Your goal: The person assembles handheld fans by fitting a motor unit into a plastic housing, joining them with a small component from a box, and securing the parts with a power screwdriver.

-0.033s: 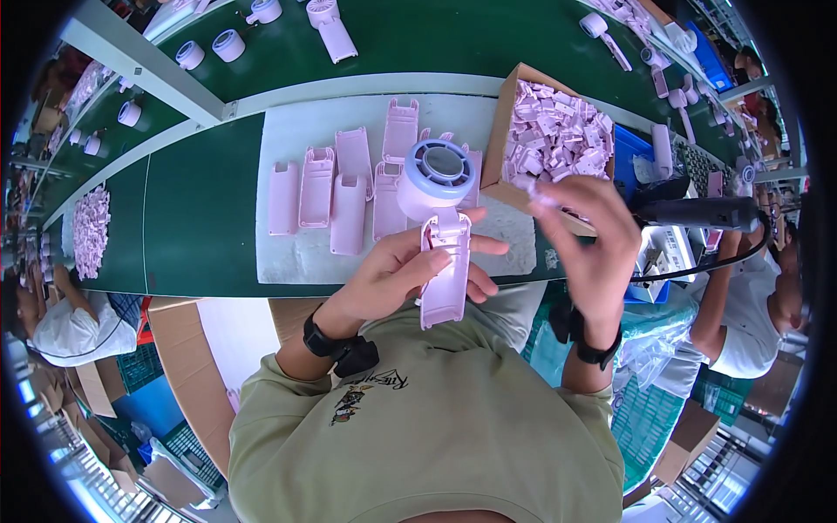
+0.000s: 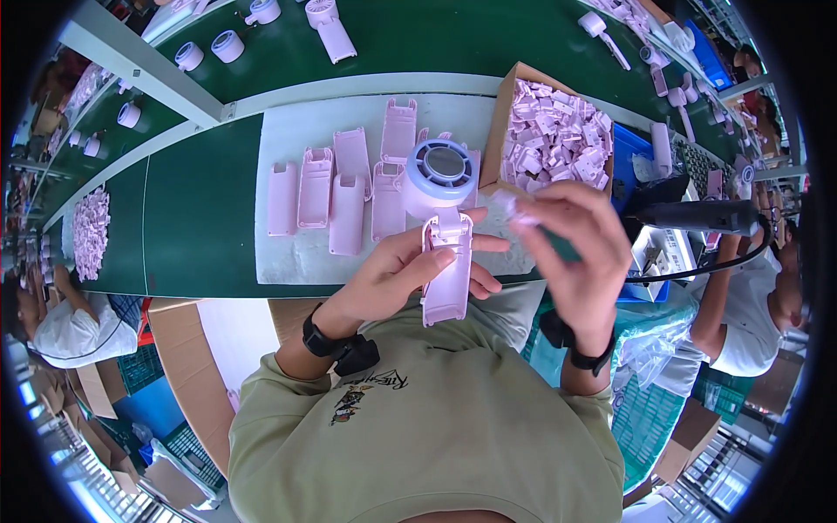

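Note:
My left hand [image 2: 401,272] grips a pink handheld fan [image 2: 448,277] by its open handle shell, thumb pressed on the shell's inside. The fan's round head, with a lilac grille, points up and away from me. Between the thumb and fingertips of my right hand [image 2: 582,253] is a small pink plastic part [image 2: 507,206], held a little right of the fan and apart from it. Behind the fan, several pink handle shells [image 2: 347,214] lie on a white mat [image 2: 288,131]. A cardboard box [image 2: 499,148] filled with small pink plastic parts [image 2: 558,131] stands beyond my right hand.
A dark cylindrical tool [image 2: 697,214] with a black cable sits at the right, near a blue tray [image 2: 629,144]. More fan heads [image 2: 228,46] rest past the pale rail [image 2: 366,85]. Small pink parts [image 2: 91,232] are piled at far left. Other people work at both sides.
My right hand has moved left from beside the box toward the fan, carrying the small pink part. The fan in my left hand has shifted only slightly.

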The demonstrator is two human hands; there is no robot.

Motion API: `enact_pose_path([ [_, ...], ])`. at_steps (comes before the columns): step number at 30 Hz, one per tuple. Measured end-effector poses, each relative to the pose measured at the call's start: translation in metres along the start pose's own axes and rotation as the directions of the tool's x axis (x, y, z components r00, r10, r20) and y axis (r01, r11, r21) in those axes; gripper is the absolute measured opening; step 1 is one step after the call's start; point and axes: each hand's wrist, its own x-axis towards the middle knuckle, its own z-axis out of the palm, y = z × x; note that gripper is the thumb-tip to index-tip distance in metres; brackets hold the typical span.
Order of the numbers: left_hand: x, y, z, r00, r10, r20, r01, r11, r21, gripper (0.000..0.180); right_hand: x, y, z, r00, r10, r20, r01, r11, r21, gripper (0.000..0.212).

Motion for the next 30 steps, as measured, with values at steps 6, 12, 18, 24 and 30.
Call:
enact_pose_path([
  [6, -0.002, -0.007, -0.010, 0.996, 0.046, -0.070, 0.003, 0.817, 0.577, 0.039, -0.018, -0.016, 0.026, 0.974, -0.194, 0.114, 0.197, 0.980, -0.016, 0.028],
  [12, -0.005, -0.008, 0.006, 0.990, 0.001, -0.143, 0.055, 0.919, 0.390, 0.037, -0.034, -0.015, 0.032, 0.967, -0.233, 0.107, 0.237, 0.971, -0.025, 0.028],
  [18, 0.009, -0.016, 0.017, 0.986, 0.113, -0.119, -0.101, 0.990, 0.102, 0.037, -0.041, -0.019, 0.031, 0.980, -0.197, -0.002, 0.197, 0.980, 0.033, 0.023],
  [24, 0.011, -0.020, 0.025, 0.930, 0.365, -0.038, -0.325, 0.869, 0.374, 0.042, -0.053, -0.036, 0.045, 0.797, 0.553, 0.241, -0.433, 0.247, 0.867, 0.015],
  [30, 0.016, -0.021, 0.025, 0.863, 0.497, 0.095, -0.439, 0.643, 0.628, 0.043, -0.053, -0.015, 0.035, 0.561, 0.244, 0.791, -0.827, 0.137, 0.545, 0.023],
])
